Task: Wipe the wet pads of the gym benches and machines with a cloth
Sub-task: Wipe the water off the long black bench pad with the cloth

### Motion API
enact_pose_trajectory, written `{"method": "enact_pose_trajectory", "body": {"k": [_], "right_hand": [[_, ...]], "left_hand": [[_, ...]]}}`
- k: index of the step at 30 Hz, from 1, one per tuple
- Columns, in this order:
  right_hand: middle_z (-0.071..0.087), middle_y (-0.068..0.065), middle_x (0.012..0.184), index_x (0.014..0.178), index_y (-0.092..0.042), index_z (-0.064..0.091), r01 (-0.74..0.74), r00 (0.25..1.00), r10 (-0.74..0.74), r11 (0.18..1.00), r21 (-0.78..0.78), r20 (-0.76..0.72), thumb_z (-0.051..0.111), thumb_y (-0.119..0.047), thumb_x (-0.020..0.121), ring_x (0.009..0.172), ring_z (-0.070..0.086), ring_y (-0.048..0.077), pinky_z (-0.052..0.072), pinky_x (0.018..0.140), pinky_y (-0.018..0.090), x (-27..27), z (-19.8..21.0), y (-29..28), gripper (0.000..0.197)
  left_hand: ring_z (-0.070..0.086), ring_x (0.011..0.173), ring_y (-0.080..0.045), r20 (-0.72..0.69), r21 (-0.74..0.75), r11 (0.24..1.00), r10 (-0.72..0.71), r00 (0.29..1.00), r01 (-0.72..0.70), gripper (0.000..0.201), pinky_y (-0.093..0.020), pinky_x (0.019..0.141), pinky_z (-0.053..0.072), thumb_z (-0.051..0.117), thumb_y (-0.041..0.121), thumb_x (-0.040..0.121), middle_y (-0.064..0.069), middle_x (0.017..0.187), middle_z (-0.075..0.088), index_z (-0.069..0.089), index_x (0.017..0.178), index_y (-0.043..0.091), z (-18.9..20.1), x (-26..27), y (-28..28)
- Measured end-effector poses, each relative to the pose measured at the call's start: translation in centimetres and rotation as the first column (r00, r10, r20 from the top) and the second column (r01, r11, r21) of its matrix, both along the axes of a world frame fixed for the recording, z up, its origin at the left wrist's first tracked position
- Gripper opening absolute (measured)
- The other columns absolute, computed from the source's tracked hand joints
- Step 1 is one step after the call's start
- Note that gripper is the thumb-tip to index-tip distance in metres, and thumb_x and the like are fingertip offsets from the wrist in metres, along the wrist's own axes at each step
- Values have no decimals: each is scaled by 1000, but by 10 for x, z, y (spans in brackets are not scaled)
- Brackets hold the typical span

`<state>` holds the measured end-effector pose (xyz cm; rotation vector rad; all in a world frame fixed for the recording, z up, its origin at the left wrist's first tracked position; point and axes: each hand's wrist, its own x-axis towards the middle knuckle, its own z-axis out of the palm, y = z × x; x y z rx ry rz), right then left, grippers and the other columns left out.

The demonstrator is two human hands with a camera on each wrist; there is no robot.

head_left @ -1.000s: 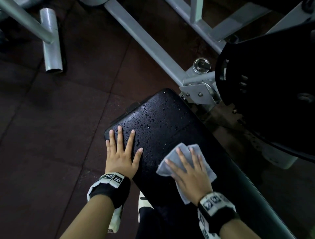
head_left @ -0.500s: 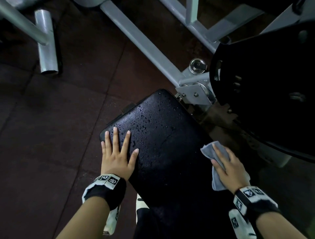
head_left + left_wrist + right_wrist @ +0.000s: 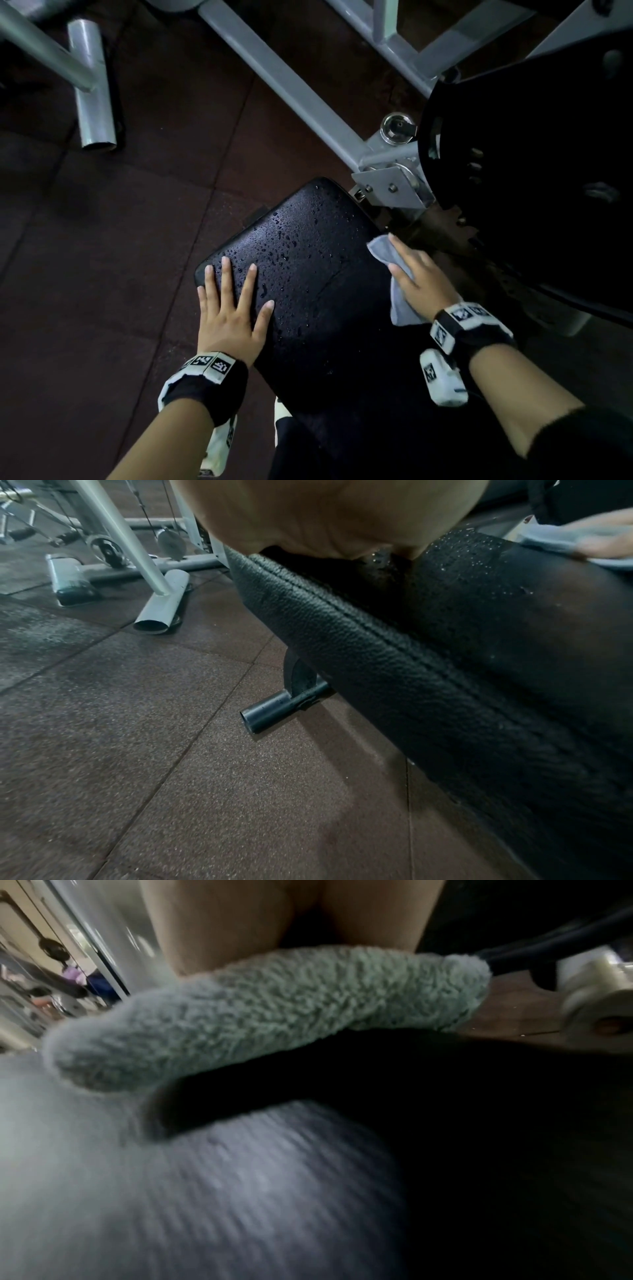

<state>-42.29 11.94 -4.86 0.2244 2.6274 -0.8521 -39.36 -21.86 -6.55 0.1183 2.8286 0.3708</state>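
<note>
The left hand [image 3: 230, 318] lay flat, fingers spread, on the black padded bench pad's [image 3: 308, 274] left edge. The right hand [image 3: 423, 282], fingers straight, had swept the pale grey cloth [image 3: 382, 248] to the right edge; droplets remained at the far end.

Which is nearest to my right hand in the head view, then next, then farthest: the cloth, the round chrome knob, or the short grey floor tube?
1. Cloth: under the right hand, at the pad's right edge.
2. Chrome knob: up ahead on the frame.
3. Grey floor tube: far upper left.
</note>
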Motion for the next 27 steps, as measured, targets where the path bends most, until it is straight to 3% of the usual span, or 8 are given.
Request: {"method": "enact_pose_trajectory", "body": {"k": [3, 6, 9, 13, 17, 20, 24, 27], "right_hand": [[47, 1, 138, 136, -61, 18, 44, 999, -44, 999, -15, 2, 39, -53, 93, 121, 50, 20, 37, 95, 26, 49, 8, 26, 48], [48, -2, 135, 135, -66, 15, 49, 998, -50, 999, 11, 28, 31, -62, 91, 118, 52, 19, 43, 96, 32, 85, 10, 45, 46], [49, 1, 136, 136, -60, 16, 76, 992, -78, 997, 26, 94, 30, -60, 89, 119, 52, 23, 43, 95, 38, 75, 9, 41, 50], [46, -1, 140, 143, -48, 25, 81, 992, -80, 997, -7, 94, 32, -56, 93, 124, 48, 23, 38, 101, 34, 25, 4, 20, 51], [37, 2, 146, 144, -48, 23, -31, 1000, 31, 980, 196, 3, 22, -60, 89, 122, 44, 34, 37, 103, 47, -1, 5, -19, 56], [29, 2, 153, 140, -44, 37, -26, 994, 60, 946, 322, -95, 27, -51, 91, 124, 41, 40, 35, 103, 53, 20, 5, -41, 51], [14, -1, 159, 140, -42, 38, -206, 969, 236, 937, 283, -77, 37, -37, 90, 138, 24, 42, 19, 109, 60, 62, 3, -71, 50], [13, -4, 159, 144, -45, 25, -347, 926, 359, 932, 106, -116, 44, -32, 80, 143, 12, 36, 15, 110, 57, 86, 8, -103, 68]], "left_hand": [[-2, 145, -38, 6, 3, 1000, 0, 1000, 0, 71, -56, 114, 7, 9, 68, 92, -13, 160, 4, 12, 151, 28, 1, 0, 0], [-1, 145, -39, 18, 8, 1000, 2, 1000, -2, 71, -58, 113, 9, 10, 67, 92, -14, 160, 5, 14, 151, 28, 1, -1, 1], [2, 145, -40, 26, 5, 1000, -5, 1000, 5, 71, -60, 112, 12, 10, 67, 92, -15, 159, 7, 16, 151, 27, 2, -2, 2], [3, 144, -41, 31, -2, 1000, -13, 999, 13, 73, -59, 112, 11, 11, 66, 92, -17, 159, 8, 22, 150, 24, 3, -2, 1], [0, 145, -40, 46, -5, 1000, -12, 999, 12, 73, -57, 113, 9, 10, 67, 92, -15, 159, 6, 19, 151, 25, 2, -2, 1], [0, 145, -38, 44, -3, 1000, -18, 999, 18, 72, -56, 113, 8, 13, 67, 92, -14, 159, 6, 18, 151, 26, 2, -2, -1], [-2, 147, -28, 34, 89, 991, 96, 995, -98, 74, -52, 116, 4, 26, 60, 88, -10, 160, 2, 23, 151, 21, 14, 3, 9], [8, 146, -26, -18, 153, 980, 128, 992, -124, 68, -51, 116, 8, 33, 49, 90, -11, 159, 14, 32, 147, 13, 31, 19, 33]]}}
